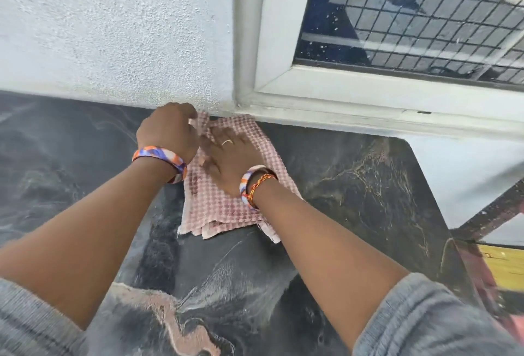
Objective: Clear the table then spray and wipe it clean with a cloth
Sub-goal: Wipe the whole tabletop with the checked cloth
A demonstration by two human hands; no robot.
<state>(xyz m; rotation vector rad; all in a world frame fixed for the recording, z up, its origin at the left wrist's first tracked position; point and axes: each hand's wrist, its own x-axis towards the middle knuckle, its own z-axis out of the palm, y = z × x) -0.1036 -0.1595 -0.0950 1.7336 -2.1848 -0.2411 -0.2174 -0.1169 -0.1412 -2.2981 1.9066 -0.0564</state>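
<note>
In the head view, a pink checked cloth (226,202) lies folded on the dark marbled tabletop (354,185) at the centre of the frame, its far edge touching the foot of the rough white wall (113,29). The left hand (168,131), just left of centre, has its fingers curled in a narrow grip on the cloth's upper left corner, pinching it up against the wall. The right hand (229,160) lies flat on the cloth with fingers spread, palm down, pressing it rather than gripping; a ring (226,142) shows on one finger. Both wrists carry orange, purple and white bands, and grey sleeves fill the lower corners. A white-framed window (397,29) with a wire grid takes the upper right, its sill just beyond the cloth.
</note>
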